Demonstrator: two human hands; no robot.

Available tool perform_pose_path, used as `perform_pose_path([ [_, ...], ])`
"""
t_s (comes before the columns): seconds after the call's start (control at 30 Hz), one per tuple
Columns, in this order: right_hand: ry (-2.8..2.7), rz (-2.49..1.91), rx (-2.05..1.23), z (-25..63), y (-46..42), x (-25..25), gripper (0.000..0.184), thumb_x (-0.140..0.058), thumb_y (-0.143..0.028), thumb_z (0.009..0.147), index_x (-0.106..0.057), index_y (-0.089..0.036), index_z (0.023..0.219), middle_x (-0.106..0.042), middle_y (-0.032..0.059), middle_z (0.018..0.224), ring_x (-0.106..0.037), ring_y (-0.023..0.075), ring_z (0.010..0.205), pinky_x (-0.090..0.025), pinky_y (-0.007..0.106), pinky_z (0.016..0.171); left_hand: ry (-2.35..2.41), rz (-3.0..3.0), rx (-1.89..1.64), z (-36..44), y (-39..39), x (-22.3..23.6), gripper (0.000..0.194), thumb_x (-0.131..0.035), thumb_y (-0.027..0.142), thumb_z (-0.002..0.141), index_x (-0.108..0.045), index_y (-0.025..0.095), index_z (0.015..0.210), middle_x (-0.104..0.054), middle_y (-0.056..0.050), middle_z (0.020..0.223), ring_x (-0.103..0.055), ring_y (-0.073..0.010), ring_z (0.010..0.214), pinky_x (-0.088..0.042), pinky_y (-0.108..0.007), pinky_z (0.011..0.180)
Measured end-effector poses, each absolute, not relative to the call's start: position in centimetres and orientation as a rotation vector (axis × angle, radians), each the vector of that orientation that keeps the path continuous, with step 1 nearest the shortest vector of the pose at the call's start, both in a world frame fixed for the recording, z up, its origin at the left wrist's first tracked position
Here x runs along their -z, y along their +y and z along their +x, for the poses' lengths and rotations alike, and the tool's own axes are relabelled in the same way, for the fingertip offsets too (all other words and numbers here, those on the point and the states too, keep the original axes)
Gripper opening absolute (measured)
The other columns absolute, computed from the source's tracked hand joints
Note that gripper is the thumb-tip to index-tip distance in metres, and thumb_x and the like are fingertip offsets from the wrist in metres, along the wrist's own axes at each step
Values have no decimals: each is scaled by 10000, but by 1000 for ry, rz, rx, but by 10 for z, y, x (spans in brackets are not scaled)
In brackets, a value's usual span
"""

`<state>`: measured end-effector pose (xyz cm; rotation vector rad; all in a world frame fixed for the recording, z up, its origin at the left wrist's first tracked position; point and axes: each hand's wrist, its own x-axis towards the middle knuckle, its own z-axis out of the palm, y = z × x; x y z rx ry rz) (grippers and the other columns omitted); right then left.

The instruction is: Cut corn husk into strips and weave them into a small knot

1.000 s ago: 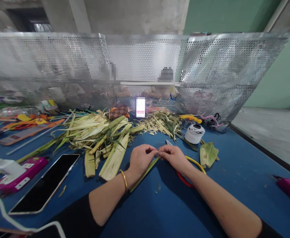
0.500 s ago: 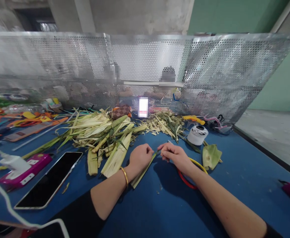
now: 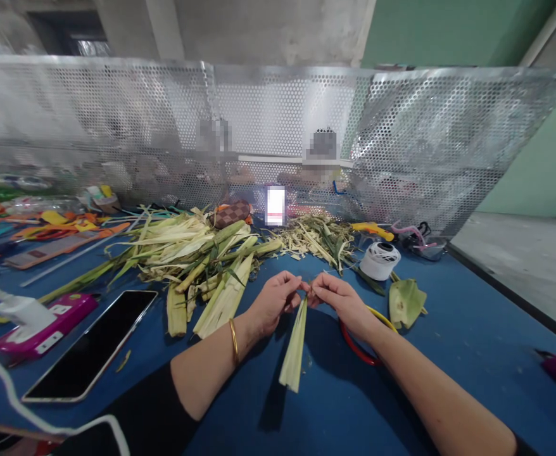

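Observation:
A pale green strip of husk (image 3: 294, 354) hangs down between my hands, its narrow top pinched at the fingertips and its wider cut end pointing toward me. My left hand (image 3: 278, 297), with a gold bangle on the wrist, is closed in a pinch at the strip's top. Touching it fingertip to fingertip, my right hand (image 3: 332, 294) is also pinched closed on the top. Whether thread lies between the fingers is too small to tell. A white spool of thread (image 3: 377, 261) stands just beyond my right hand. Under my right wrist lies a red and yellow ring (image 3: 361, 351).
A heap of husks (image 3: 183, 247) lies left of centre, with shredded scraps (image 3: 320, 237) beside it. A phone (image 3: 92, 345) and a purple power strip (image 3: 45, 323) lie at left. One husk piece (image 3: 406, 303) is at right. A perforated metal screen (image 3: 278, 107) closes off the back.
My left hand has turned and its fingertips now meet my right hand's. The husk strip has swung from slanting under my left hand to hanging down between both hands.

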<state>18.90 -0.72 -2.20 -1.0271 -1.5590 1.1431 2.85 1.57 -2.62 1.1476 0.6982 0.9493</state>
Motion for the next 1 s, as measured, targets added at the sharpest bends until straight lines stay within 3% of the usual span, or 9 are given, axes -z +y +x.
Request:
perform_pose_path([
  [0.37, -1701, -1088, -1077, 186, -5, 32, 194, -561, -316, 797, -521, -205, 643, -535, -36, 578, -516, 119, 562, -421, 262, 576, 986, 1512, -905, 30, 15, 27, 170, -543, 251, 763, -452, 181, 637, -489, 60, 525, -377, -58, 458, -279, -195, 471],
  [0.53, -1469, -1127, -1206, 185, -5, 34, 239, -610, -411, 773, -568, -188, 697, -618, -13, 624, -595, 127, 591, -476, 274, 617, 966, 1430, -927, 28, 16, 27, 191, -551, 327, 774, -475, 180, 679, -565, 30, 585, -442, -67, 456, -327, -209, 487],
  [0.7, -1406, -1102, -1268, 183, -4, 38, 300, -653, -463, 741, -562, -181, 689, -623, -15, 603, -608, 120, 564, -489, 266, 594, 1051, 1369, -995, 27, 16, 28, 241, -607, 387, 732, -531, 167, 673, -515, 35, 530, -435, -83, 491, -325, -211, 505],
  [1.0, -1426, -1050, -1241, 179, -6, 37, 226, -691, -337, 710, -559, -204, 837, -599, -66, 560, -580, 111, 513, -467, 253, 559, 1135, 1596, -1161, 32, 14, 30, 211, -638, 372, 689, -617, 166, 652, -614, -15, 693, -527, -133, 666, -407, -246, 641],
])
